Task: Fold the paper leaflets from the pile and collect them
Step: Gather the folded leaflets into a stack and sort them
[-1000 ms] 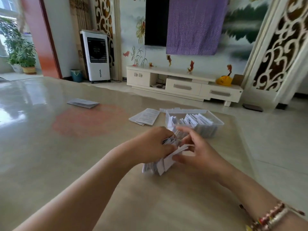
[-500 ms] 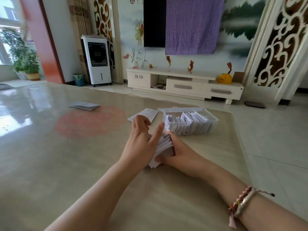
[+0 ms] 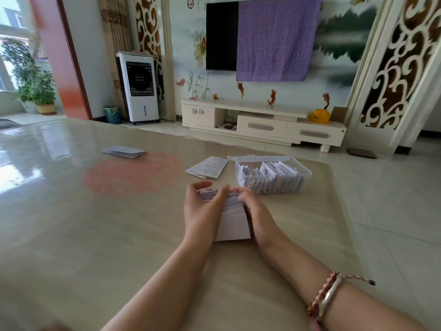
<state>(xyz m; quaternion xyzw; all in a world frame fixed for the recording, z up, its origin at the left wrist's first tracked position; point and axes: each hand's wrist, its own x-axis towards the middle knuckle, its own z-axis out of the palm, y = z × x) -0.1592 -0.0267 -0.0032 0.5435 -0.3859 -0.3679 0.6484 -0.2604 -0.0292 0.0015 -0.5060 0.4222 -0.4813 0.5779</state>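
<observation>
The bundle of folded leaflets (image 3: pixel 232 219) now stands squared between the two palms on the desk (image 3: pixel 119 235), its near face blank and upright, where a second ago it was a loose, splayed clutch with single leaflets sticking out. The left hand (image 3: pixel 202 209), which half a second ago was raised with its thumb lifted off the paper, now lies along the bundle's left side with its fingers curled over the top edge. The right hand (image 3: pixel 256 211), earlier under and behind the paper, now presses the right side, fingertips meeting the left hand's on top. The bundle's long edge has turned to point away from the person.
</observation>
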